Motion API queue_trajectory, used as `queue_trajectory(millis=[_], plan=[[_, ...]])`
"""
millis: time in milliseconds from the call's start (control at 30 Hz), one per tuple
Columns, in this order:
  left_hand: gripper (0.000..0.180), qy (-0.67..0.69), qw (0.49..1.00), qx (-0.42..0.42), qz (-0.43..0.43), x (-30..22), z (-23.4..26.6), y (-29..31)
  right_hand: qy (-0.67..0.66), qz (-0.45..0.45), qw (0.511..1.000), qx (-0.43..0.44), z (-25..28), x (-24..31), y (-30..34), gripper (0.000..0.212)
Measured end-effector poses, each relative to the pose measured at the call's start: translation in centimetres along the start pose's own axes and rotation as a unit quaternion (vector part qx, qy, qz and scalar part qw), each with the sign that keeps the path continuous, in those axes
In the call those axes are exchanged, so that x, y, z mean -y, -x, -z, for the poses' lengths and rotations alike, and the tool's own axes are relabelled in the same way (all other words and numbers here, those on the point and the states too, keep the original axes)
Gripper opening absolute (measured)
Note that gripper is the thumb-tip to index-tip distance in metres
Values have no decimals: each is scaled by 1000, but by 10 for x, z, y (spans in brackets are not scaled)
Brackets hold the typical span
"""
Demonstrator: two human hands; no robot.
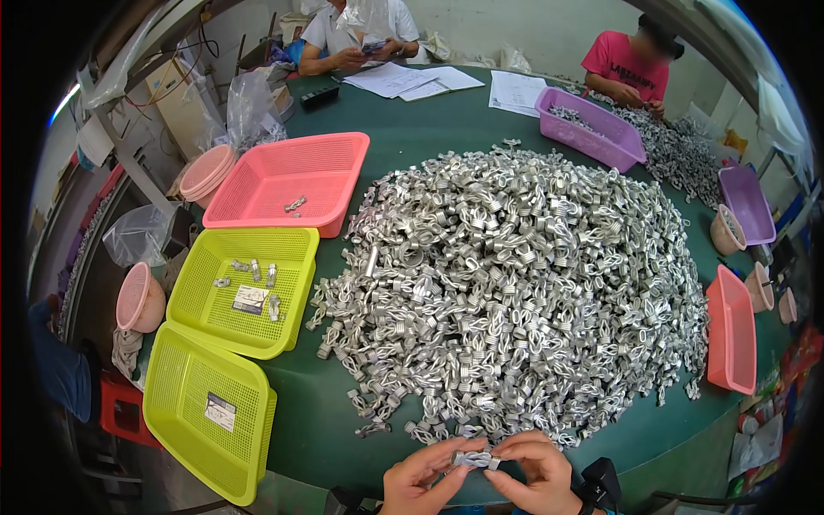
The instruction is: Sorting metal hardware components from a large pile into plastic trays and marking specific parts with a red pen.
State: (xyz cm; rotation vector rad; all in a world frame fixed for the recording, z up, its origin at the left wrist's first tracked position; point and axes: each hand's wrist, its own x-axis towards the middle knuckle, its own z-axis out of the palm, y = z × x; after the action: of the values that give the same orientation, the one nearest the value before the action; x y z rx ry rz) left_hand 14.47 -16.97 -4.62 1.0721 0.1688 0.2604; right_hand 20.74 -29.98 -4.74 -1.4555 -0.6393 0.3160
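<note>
Over the table, beside the pile, left hand and right hand pinch a metal piece a slack grip might drop.

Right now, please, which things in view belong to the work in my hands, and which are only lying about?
Seem to belong:
silver metal piece, between left grip and right grip
heap of similar pieces
farther yellow-green basket, holding a few

Seem just lying about:
papers at the far edge
black oblong object near them

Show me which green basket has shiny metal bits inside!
The farther green basket, beside the large pink basket: metal bits lie inside. The nearer green basket shows only a card.
</note>
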Motion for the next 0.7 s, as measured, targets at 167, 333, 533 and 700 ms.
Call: queue_trajectory(millis=[167,333,533,700], plan=[[32,-36,999,-14,-12,1,0,1,-26,-34,999,-3,-1,-5,2,29],[31,-107,994,-28,-24,3,3,1,-41,-59,997,-2,-3,-9,3,30],[28,-209,973,7,-94,5,6,0,-57,-72,996,-11,-6,-10,4,30],[25,21,997,-64,27,3,-2,-3,5,-24,1000,8,-3,1,3,25]])
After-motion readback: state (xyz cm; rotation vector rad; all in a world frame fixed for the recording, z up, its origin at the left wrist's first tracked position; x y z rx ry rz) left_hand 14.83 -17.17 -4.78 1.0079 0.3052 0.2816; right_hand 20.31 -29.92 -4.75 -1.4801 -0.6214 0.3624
